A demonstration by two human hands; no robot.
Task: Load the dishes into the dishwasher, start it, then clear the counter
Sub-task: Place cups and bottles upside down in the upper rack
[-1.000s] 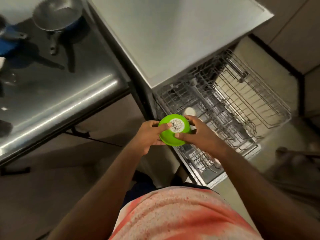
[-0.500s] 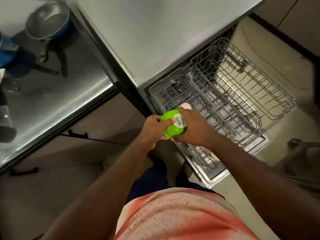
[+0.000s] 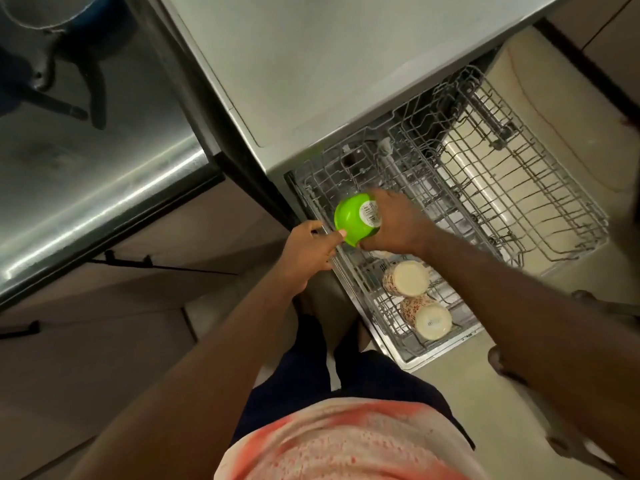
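Observation:
A small green bowl (image 3: 349, 220) with a barcode sticker on its base is tipped on its side over the left part of the pulled-out dishwasher rack (image 3: 512, 188). My right hand (image 3: 394, 223) grips the bowl from the right. My left hand (image 3: 308, 251) touches the bowl's lower rim with its fingertips and lies against the rack's left rail. Two patterned cups (image 3: 405, 278) (image 3: 427, 317) lie upside down in the near part of the rack.
The dishwasher's steel top (image 3: 346, 64) runs across the upper middle. To the left, a steel counter (image 3: 86, 174) holds a pan (image 3: 41, 15) with a dark handle. Cabinet fronts with black handles (image 3: 128, 261) sit below it. The rack's right half holds only wire tines.
Both hands carried the green bowl forward and down to the rack. My left hand slid from the bowl's side to its lower rim. The view dropped closer, showing the two cups.

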